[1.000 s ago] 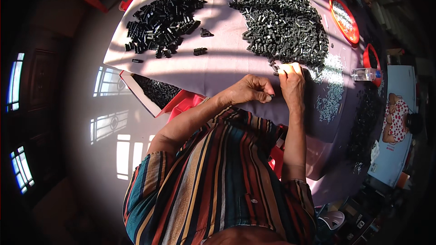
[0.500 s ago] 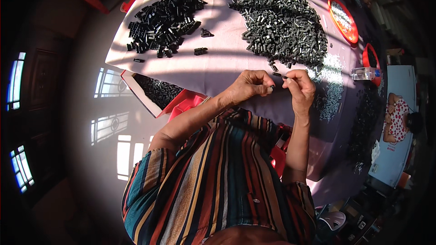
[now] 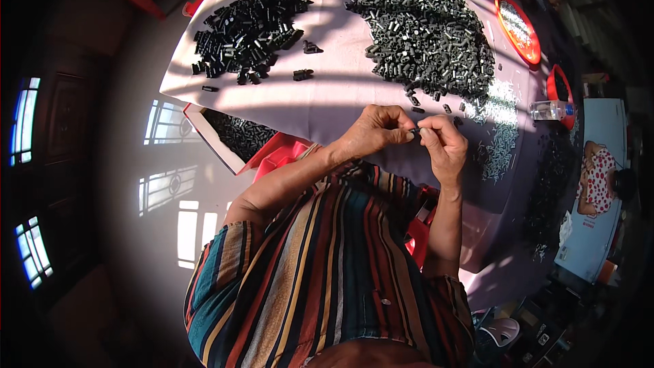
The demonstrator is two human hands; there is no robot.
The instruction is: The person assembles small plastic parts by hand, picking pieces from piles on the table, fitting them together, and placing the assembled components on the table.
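Small black part (image 3: 415,133) pinched between left hand (image 3: 371,131), right hand (image 3: 443,143).

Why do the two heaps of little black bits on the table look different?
The left heap is smaller and looks darker, nearly pure black; the right heap is bigger and greyer. The left heap lies far from the hands, while the right heap trails loose bits down toward the right hand and left hand, which meet at the fingertips over a tiny dark piece. Both heaps are small dark parts piled on the same pale tablecloth.
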